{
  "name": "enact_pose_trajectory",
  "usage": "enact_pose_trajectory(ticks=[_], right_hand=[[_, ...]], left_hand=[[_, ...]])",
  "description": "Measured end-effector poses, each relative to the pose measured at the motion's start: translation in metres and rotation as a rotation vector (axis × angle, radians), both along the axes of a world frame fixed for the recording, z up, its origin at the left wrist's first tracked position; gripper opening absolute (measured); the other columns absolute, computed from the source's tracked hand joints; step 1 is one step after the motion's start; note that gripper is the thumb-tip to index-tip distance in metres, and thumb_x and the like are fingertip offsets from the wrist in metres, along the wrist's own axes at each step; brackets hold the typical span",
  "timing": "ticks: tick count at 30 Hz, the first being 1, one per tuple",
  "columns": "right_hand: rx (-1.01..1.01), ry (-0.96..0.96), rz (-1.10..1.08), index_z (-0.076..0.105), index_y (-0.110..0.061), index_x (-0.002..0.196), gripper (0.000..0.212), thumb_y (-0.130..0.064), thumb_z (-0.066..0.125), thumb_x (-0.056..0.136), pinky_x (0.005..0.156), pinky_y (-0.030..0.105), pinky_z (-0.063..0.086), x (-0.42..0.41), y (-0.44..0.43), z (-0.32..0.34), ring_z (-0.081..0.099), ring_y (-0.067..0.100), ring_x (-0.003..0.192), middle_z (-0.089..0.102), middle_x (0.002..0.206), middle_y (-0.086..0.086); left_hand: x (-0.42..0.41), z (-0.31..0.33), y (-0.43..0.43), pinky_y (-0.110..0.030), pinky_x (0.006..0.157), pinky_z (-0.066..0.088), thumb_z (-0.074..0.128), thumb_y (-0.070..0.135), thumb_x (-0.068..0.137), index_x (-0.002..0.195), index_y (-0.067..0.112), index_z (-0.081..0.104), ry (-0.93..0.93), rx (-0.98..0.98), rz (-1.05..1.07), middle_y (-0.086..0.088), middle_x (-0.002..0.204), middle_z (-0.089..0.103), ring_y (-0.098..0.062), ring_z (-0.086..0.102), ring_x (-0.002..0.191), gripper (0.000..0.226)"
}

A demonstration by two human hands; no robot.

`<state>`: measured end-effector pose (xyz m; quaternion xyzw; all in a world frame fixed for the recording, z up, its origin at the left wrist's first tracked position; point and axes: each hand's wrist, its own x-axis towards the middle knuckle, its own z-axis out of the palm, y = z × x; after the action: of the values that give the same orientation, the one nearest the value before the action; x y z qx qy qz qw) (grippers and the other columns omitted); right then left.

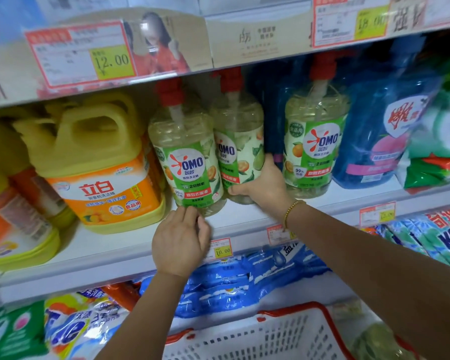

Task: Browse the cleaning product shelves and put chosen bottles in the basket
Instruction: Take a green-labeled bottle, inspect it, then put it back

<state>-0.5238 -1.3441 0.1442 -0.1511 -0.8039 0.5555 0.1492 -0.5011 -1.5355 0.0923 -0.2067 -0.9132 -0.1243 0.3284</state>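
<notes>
Right hand (265,188) has its grip wrapped round the middle bottle (238,141); left hand (179,242) grip's blurry, can't tell. Support the base, lift clear, lower into basket (270,339).

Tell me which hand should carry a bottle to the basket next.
Right. The right hand curls round the middle bottle, while the left hand only reaches the base of the left bottle, with no grip.

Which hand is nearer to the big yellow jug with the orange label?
Left. The left hand is just right of the yellow jug, at the left OMO bottle base; the right hand is farther right, gripping the middle OMO bottle.
</notes>
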Motion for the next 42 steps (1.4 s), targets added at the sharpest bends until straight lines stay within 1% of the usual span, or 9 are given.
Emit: enact_pose_trajectory(ticks=[7, 11, 14, 20, 25, 30, 33, 38, 42], right_hand=[[-0.110, -0.008, 0.173, 0.047, -0.021, 0.123, 0.094, -0.034, 0.091, 0.041, 0.094, 0.043, 0.051, 0.044, 0.010, 0.008, 0.063, 0.016, 0.104, 0.067, 0.110, -0.006], [-0.348, -0.049, 0.416, 0.065, -0.020, 0.104, 0.035, -0.014, 0.079, 0.073, 0.091, 0.037, 0.054, 0.072, 0.008, 0.032, 0.069, 0.017, 0.096, 0.074, 0.101, -0.001], [-0.472, -0.100, 0.558, 0.063, -0.017, 0.106, 0.028, -0.003, 0.067, 0.081, 0.086, 0.028, 0.055, 0.096, 0.015, 0.052, 0.068, 0.021, 0.099, 0.072, 0.106, 0.005], [-0.384, -0.272, 0.687, 0.062, -0.016, 0.111, 0.035, -0.008, 0.071, 0.078, 0.087, 0.031, 0.053, 0.170, 0.038, 0.072, 0.068, 0.017, 0.093, 0.073, 0.101, 0.004], [-0.503, -0.374, 0.639, 0.067, -0.011, 0.104, 0.037, -0.009, 0.079, 0.068, 0.075, 0.029, 0.055, 0.235, 0.040, 0.070, 0.068, 0.020, 0.086, 0.073, 0.099, 0.008], [-0.475, -0.361, 0.637, 0.059, -0.007, 0.118, 0.050, -0.010, 0.078, 0.071, 0.091, 0.039, 0.053, 0.284, 0.037, 0.072, 0.067, 0.028, 0.102, 0.071, 0.109, 0.012], [-0.395, -0.261, 0.652, 0.060, -0.011, 0.115, 0.048, -0.001, 0.077, 0.072, 0.082, 0.027, 0.055, 0.305, 0.035, 0.076, 0.070, 0.019, 0.096, 0.073, 0.103, 0.006], [-0.189, -0.102, 0.638, 0.047, -0.024, 0.125, 0.081, 0.007, 0.084, 0.060, 0.080, 0.023, 0.054, 0.320, 0.020, 0.077, 0.067, 0.011, 0.101, 0.071, 0.109, -0.006], [0.083, 0.008, 0.625, 0.044, -0.034, 0.124, 0.088, -0.012, 0.091, 0.054, 0.082, 0.012, 0.048, 0.314, 0.006, 0.078, 0.060, -0.005, 0.105, 0.066, 0.111, -0.016]], left_hand=[[0.001, 0.000, 0.000, -0.027, 0.049, 0.030, 0.036, 0.029, 0.087, 0.075, 0.010, 0.055, -0.009, 0.048, -0.021, -0.006, 0.062, 0.054, -0.024, 0.049, 0.053, 0.029], [0.001, -0.001, 0.000, -0.026, 0.049, 0.029, 0.036, 0.028, 0.087, 0.075, 0.011, 0.054, -0.017, 0.060, -0.015, -0.005, 0.062, 0.053, -0.022, 0.045, 0.053, 0.028], [0.002, -0.001, 0.000, -0.026, 0.049, 0.027, 0.040, 0.029, 0.087, 0.075, 0.012, 0.050, -0.053, 0.067, -0.009, -0.005, 0.063, 0.052, -0.019, 0.042, 0.053, 0.023], [0.021, 0.026, 0.006, -0.029, 0.058, 0.038, 0.052, 0.030, 0.093, 0.082, 0.020, 0.054, -0.434, 0.275, 0.060, 0.001, 0.076, 0.059, -0.023, 0.057, 0.071, 0.016], [0.097, 0.071, 0.023, -0.039, 0.087, 0.054, 0.050, 0.054, 0.091, 0.085, 0.027, 0.071, -0.898, 0.853, -0.200, 0.002, 0.094, 0.074, -0.017, 0.067, 0.095, 0.034], [0.166, 0.124, 0.041, -0.038, 0.091, 0.052, 0.061, 0.050, 0.085, 0.105, 0.013, 0.067, -1.277, 0.887, -0.432, 0.001, 0.092, 0.075, -0.023, 0.068, 0.094, 0.042], [0.194, 0.138, 0.034, -0.040, 0.091, 0.053, 0.073, 0.032, 0.071, 0.116, 0.010, 0.063, -1.282, 0.914, -0.536, -0.009, 0.110, 0.072, -0.026, 0.067, 0.104, 0.051], [0.234, 0.156, 0.016, -0.038, 0.087, 0.054, 0.084, 0.020, 0.055, 0.123, 0.013, 0.057, -1.105, 0.983, -0.652, -0.010, 0.117, 0.069, -0.029, 0.065, 0.109, 0.073], [0.263, 0.166, -0.005, -0.030, 0.088, 0.053, 0.088, 0.000, 0.053, 0.124, 0.020, 0.054, -0.952, 0.904, -0.651, -0.002, 0.115, 0.069, -0.020, 0.064, 0.110, 0.081]])
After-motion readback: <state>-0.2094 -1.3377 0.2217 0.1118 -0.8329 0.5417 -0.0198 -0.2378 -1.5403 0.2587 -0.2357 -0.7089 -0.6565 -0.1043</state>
